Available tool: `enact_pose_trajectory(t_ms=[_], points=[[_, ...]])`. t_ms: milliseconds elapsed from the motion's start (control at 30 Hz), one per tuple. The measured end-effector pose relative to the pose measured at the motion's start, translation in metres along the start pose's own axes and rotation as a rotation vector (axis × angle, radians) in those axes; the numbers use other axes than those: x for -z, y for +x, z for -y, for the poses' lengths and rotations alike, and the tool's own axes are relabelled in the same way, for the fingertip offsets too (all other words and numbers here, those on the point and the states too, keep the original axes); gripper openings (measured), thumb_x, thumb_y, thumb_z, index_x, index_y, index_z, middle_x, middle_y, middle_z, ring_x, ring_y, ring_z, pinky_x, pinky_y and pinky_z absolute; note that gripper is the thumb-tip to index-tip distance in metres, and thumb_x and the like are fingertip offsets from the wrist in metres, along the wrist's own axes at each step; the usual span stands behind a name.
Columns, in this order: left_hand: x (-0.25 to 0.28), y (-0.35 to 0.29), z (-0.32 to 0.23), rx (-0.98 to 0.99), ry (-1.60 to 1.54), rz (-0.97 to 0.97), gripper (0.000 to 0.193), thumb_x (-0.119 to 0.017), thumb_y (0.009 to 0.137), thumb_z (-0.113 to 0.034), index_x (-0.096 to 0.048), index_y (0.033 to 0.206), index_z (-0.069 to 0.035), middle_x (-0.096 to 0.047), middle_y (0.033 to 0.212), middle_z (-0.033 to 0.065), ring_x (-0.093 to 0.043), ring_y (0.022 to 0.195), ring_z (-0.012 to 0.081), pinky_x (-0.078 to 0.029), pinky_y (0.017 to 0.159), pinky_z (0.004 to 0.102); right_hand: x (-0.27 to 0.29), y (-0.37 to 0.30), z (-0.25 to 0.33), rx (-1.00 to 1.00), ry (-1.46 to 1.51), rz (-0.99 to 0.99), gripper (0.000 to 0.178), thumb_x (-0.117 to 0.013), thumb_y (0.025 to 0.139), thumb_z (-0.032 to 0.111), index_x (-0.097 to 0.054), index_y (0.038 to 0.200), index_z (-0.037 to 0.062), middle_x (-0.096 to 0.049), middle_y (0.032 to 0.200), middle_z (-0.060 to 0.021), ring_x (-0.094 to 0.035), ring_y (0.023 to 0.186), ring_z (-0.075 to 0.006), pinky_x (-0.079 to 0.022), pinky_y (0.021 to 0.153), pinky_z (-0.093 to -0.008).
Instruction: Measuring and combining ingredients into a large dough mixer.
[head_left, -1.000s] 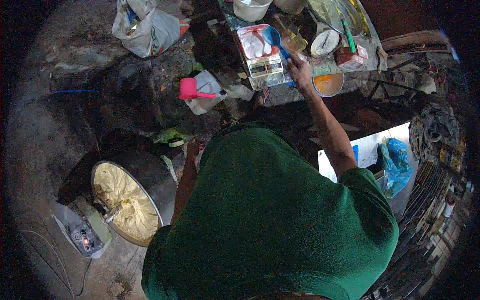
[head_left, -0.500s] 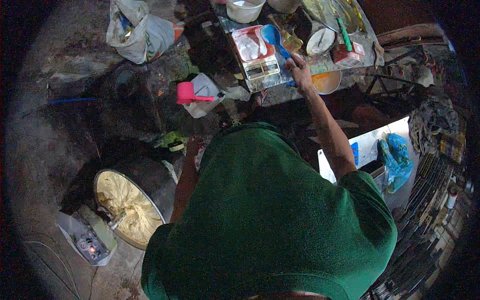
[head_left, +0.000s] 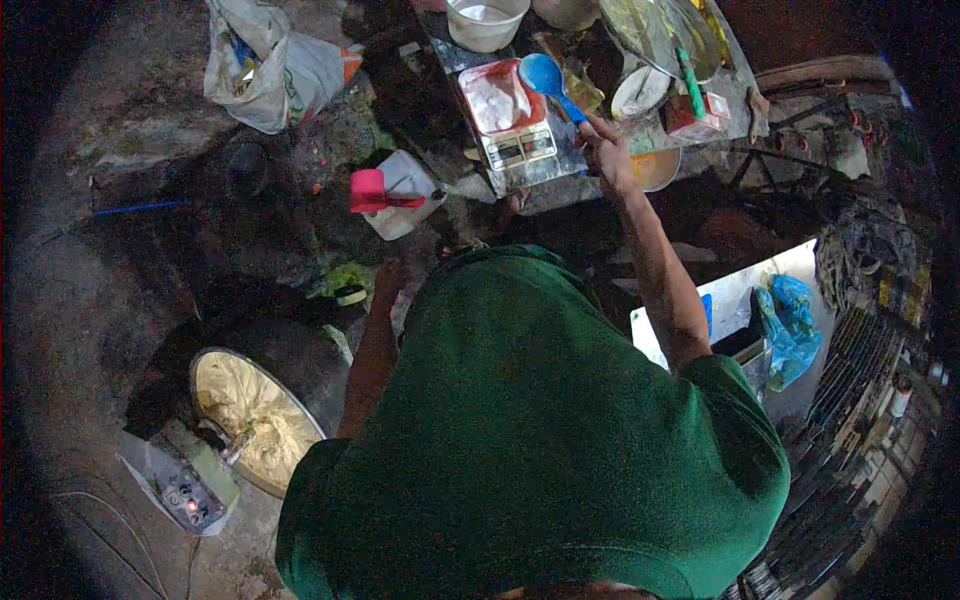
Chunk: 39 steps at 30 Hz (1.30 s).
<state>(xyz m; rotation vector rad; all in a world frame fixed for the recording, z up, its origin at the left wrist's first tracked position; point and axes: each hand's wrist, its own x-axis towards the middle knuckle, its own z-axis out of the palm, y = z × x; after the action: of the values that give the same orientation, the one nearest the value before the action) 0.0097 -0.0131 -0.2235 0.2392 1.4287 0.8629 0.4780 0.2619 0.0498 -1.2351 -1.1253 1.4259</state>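
My right hand [head_left: 607, 158] is closed round the handle of a blue ladle-like spoon [head_left: 543, 76], reaching over the near edge of a worktable. The spoon's bowl hangs above the right side of a small kitchen scale [head_left: 522, 148], whose red-and-white top [head_left: 488, 98] carries pale smears. Low at my left side hangs my left hand [head_left: 390, 275], in shadow; its fingers are too dark to read. Nearest to it is a small pale ring-shaped thing [head_left: 351, 295] on the floor.
On the table [head_left: 560, 170] stand a white tub [head_left: 487, 25], a large metal basin [head_left: 655, 35], a green-handled tool [head_left: 689, 80] and a red-and-white box [head_left: 697, 115]. A pink dipper [head_left: 368, 190] rests on a whitish container. At left a mixer drum [head_left: 313, 425] holds creamy dough [head_left: 255, 405].
My right hand has shifted slightly toward me and to the right, still holding the spoon. The whole view has moved a little.
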Motion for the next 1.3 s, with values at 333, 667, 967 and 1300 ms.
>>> enact_pose_trajectory(t_ms=[333, 667, 967, 1300], points=[[-0.262, -0.003, -0.149, -0.814, 0.863, 0.559, 0.052, -0.051, 0.092, -0.028, -0.039, 0.135, -0.001, -0.057, 0.116, 0.0228, -0.058, 0.105, 0.0286, -0.045, 0.09, 0.0398, -0.019, -0.007, 0.057, -0.253, -0.005, -0.089, 0.025, -0.055, 0.095, 0.024, -0.062, 0.114, 0.0087, -0.055, 0.074, 0.0059, -0.04, 0.056, -0.0028, -0.03, 0.05, -0.019], [-0.365, 0.068, -0.114, -1.249, 1.604, -0.174, 0.078, -0.051, 0.085, -0.016, -0.007, 0.149, -0.007, -0.068, 0.087, 0.0201, -0.066, 0.074, 0.0377, -0.05, 0.065, 0.054, -0.034, -0.056, 0.127, -0.284, -0.045, -0.121, 0.027, -0.055, 0.095, 0.023, -0.06, 0.117, 0.0072, -0.053, 0.076, 0.007, -0.042, 0.062, -0.0016, -0.03, 0.054, -0.0178], [-0.413, 0.033, -0.156, -0.525, 1.825, 0.32, 0.069, -0.042, 0.087, -0.014, -0.012, 0.148, -0.003, -0.04, 0.139, 0.0256, -0.064, 0.092, 0.0397, -0.051, 0.07, 0.0565, -0.023, -0.057, 0.135, -0.289, -0.178, -0.118, 0.031, -0.054, 0.096, 0.022, -0.058, 0.121, 0.0049, -0.052, 0.076, 0.0061, -0.042, 0.064, -0.002, -0.031, 0.057, -0.0184], [-0.402, 0.015, -0.145, -0.901, 1.158, 0.539, 0.073, -0.046, 0.093, -0.029, -0.004, 0.148, -0.006, -0.063, 0.061, 0.0115, -0.058, 0.047, 0.0186, -0.05, 0.049, 0.0361, -0.015, -0.02, 0.18, -0.233, -0.067, -0.062, 0.033, -0.054, 0.095, 0.019, -0.055, 0.123, 0.0018, -0.051, 0.075, 0.0055, -0.043, 0.065, -0.0026, -0.03, 0.057, -0.0172]])
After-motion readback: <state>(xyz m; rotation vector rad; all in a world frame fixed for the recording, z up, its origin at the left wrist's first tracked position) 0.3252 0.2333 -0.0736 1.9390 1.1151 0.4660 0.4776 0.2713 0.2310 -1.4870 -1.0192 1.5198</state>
